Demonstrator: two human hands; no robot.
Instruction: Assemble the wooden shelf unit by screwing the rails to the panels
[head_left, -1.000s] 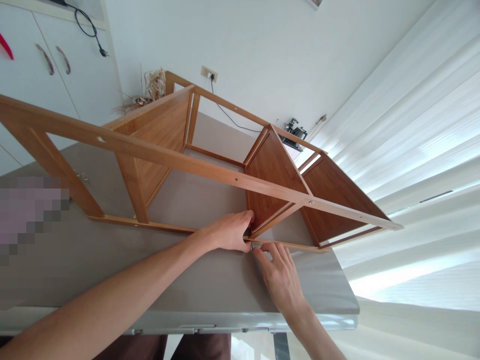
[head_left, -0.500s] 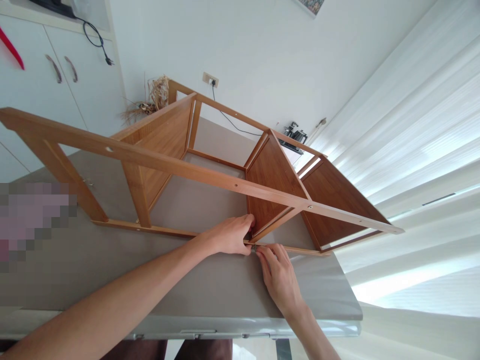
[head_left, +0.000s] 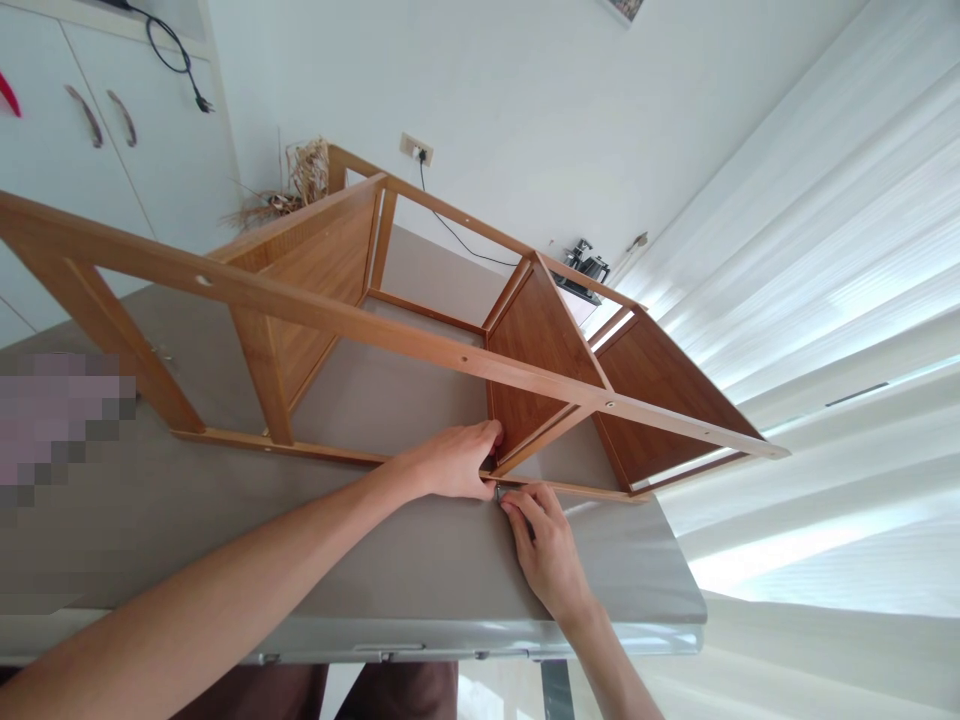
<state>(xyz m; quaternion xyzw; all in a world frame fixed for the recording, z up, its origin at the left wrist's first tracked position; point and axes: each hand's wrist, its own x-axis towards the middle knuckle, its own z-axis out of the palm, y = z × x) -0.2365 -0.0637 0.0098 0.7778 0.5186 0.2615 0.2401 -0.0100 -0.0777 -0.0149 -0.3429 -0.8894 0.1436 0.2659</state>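
Note:
A wooden shelf unit (head_left: pixel 405 335) lies on its side on the grey tabletop (head_left: pixel 420 560). My left hand (head_left: pixel 461 462) is closed around its lower rail, by the lower end of the middle shelf board (head_left: pixel 544 335). The thumb is on the near side and the other fingers reach behind. Just to the right, my right hand (head_left: pixel 546 550) pinches a small, thin metal tool (head_left: pixel 499 492), which looks like a hex key, against the rail at the shelf joint. Fingers hide most of the tool and the fastener it meets.
The upper rail (head_left: pixel 360 318) of the unit crosses above both hands, with bolt holes along it. The table's front edge (head_left: pixel 450 632) is close to my body. Behind stand dried stalks (head_left: pixel 304 175) and a black appliance (head_left: pixel 589 265). White curtains (head_left: pixel 810 330) hang at right.
My right hand's fingers have shifted slightly around the small tool, which now points more toward me. My left hand keeps its hold. The whole view has moved a little.

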